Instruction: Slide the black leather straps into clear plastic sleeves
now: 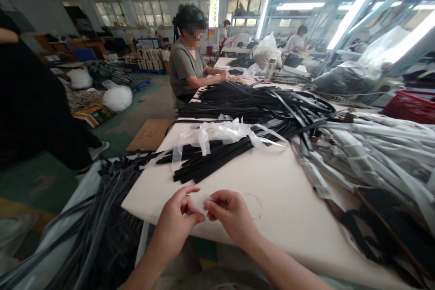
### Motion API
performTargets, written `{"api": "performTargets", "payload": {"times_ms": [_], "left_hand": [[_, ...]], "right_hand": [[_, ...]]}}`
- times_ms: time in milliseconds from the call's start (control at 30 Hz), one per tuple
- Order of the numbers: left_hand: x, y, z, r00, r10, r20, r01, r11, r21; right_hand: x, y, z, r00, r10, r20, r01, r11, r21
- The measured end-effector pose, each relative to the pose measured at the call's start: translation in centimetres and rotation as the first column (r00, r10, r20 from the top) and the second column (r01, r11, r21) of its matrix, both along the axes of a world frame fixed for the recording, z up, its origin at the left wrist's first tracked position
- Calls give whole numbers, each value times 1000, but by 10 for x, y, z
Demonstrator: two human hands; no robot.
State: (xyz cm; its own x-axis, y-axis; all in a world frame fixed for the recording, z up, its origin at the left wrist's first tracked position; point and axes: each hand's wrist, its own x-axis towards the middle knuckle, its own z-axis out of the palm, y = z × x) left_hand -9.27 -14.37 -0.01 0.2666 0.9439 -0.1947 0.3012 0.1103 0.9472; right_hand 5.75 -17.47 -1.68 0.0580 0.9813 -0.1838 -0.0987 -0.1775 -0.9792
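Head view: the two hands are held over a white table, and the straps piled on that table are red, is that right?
Not quite: the straps piled on the white table are black, not red, as the head view shows. The left hand and right hand are held over the table, as you said.

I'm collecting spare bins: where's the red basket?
In the head view, the red basket sits at the far right edge, just beyond the pile of plastic-wrapped straps.
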Motion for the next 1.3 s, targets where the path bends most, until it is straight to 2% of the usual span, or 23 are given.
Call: {"api": "performTargets", "payload": {"times_ms": [200, 267, 400, 467, 500, 533, 600, 667, 700, 767, 833, 967, 1100, 1200, 1300], "left_hand": [[-5, 2, 5, 999, 8, 42, -11, 998, 61], [-7, 2, 4, 999, 45, -6, -44, 994, 101], [-18, 3, 1, 985, 156, -75, -138, 969, 205], [-25, 5, 1, 976, 203, -81, -182, 959, 219], [-28, 6, 1, 973, 219, -76, -199, 957, 213], [-31, 8, 1, 972, 226, -66, -209, 957, 200], [-35, 10, 1, 974, 223, -33, -214, 961, 173], [-37, 12, 1, 978, 210, 7, -208, 966, 152], [-37, 13, 0, 978, 206, 23, -207, 968, 143], [-37, 14, 0, 977, 208, 47, -212, 969, 127], [-38, 14, -1, 976, 209, 63, -215, 970, 111], [-41, 16, -2, 973, 213, 85, -221, 970, 103], [-45, 19, -8, 967, 242, 74, -250, 960, 129], [-45, 21, -13, 969, 242, 55, -247, 960, 134], [-43, 22, -16, 971, 235, 42, -238, 961, 143]], "right_hand": [[-5, 0, 2, 980, 56, 190, -57, 998, -3], [-9, 1, 3, 971, 89, 222, -94, 996, 10], [-9, 10, 2, 960, 231, 157, -236, 971, 20], [-1, 21, 1, 932, 234, 278, -261, 963, 63], [5, 28, 1, 887, 201, 415, -267, 958, 106], [11, 36, 1, 807, 155, 570, -288, 946, 151], [22, 49, -1, 568, 80, 819, -390, 902, 183], [29, 55, -5, 356, 80, 931, -489, 865, 113], [31, 55, -8, 289, 100, 952, -517, 853, 68], [31, 48, -12, 221, 127, 967, -532, 847, 11], [32, 34, -15, 210, 142, 967, -532, 847, -9], [40, 1, -12, 240, 187, 953, -568, 823, -18], [55, -31, -11, 255, 233, 939, -681, 732, 3], [63, -49, -19, 238, 142, 961, -731, 677, 81], [62, -56, -26, 286, 4, 958, -710, 673, 208]]}}
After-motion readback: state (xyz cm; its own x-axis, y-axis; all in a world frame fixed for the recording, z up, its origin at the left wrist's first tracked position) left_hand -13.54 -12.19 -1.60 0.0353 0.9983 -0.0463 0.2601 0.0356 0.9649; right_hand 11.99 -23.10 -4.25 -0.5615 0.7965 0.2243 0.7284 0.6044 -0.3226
